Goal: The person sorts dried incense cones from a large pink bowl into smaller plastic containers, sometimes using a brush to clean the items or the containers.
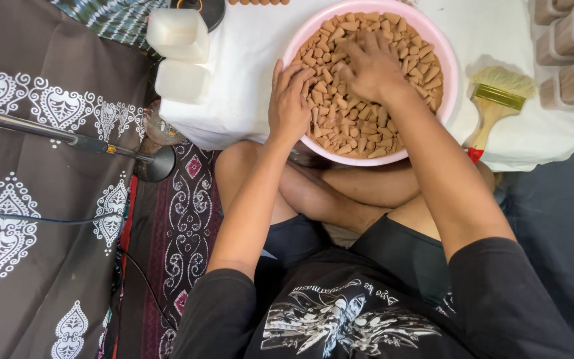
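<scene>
The small tan cones (360,123), heaped loose in the pink bowl (448,66) on the white cloth, are pressed by the spread right hand (372,66) and flat left hand (289,103), nothing seemingly gripped; light, probably brittle, best pinched singly at the sides.

- Basin (448,73) sits on the bench (247,60), at its near edge, holding a heap of cones (360,126).
- Left hand (288,103) rests on the basin's left rim; right hand (372,66) lies on the cones.
- Brush (493,110) lies right of the basin.
- Two lidded tubs (179,56) stand left.
- Filled trays (569,50) far right.
</scene>
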